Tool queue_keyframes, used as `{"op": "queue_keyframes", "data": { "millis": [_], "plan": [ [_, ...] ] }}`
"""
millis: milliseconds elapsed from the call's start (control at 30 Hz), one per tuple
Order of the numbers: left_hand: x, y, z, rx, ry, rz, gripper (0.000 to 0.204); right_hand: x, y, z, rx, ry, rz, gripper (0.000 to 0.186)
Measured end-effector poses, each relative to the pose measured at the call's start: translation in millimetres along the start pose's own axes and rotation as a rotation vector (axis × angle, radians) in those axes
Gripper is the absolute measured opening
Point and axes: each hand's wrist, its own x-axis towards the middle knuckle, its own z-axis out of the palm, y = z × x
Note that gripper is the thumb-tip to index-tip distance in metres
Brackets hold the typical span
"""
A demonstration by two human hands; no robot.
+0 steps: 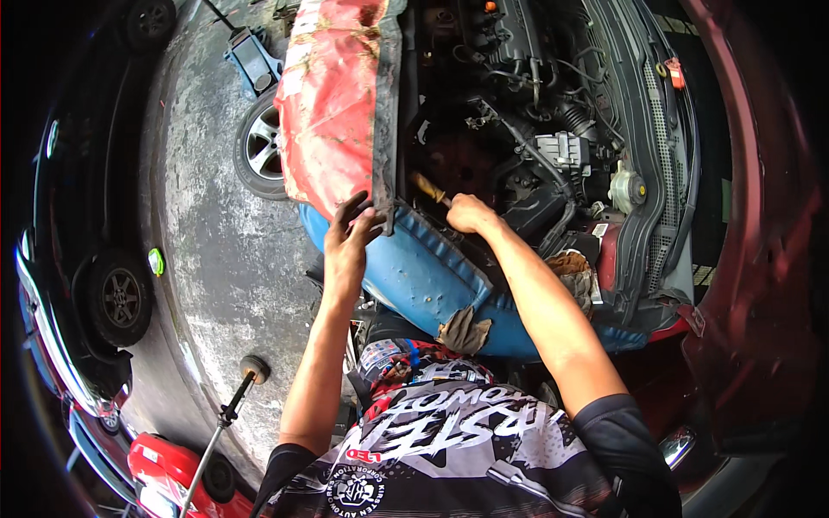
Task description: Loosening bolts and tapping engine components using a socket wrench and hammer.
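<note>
My right hand (471,212) is closed in a fist at the near edge of the engine bay. A tool with a yellowish-brown handle (429,187) sticks out of it toward the upper left; its kind is unclear. Further left, my left hand (347,240) touches the near corner of a worn red cover (332,104) with a dark edge strip. Its blackened fingers are spread and grip nothing that I can see. Below both hands, a blue padded fender cover (423,263) drapes over the car's side. The engine (518,43) lies exposed beyond my right hand.
A crumpled dark glove or rag (465,330) lies on the blue cover. Beside the engine bay sits a brownish rag (570,272). A loose wheel (262,147) and a blue floor jack (252,62) stand on the concrete floor (203,250). Other cars line the left.
</note>
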Motion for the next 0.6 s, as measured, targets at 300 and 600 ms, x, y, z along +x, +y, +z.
{"op": "queue_keyframes", "data": {
  "millis": [300,600],
  "plan": [
    [-44,-25,-75,-0.048,0.118,-0.049,0.039,-51,51,-43,0.393,0.097,-0.072,0.025],
    [-61,-37,-21,-0.009,-0.199,0.018,0.041,-161,101,-30,1.036,0.274,-0.224,0.029]
  ]
}}
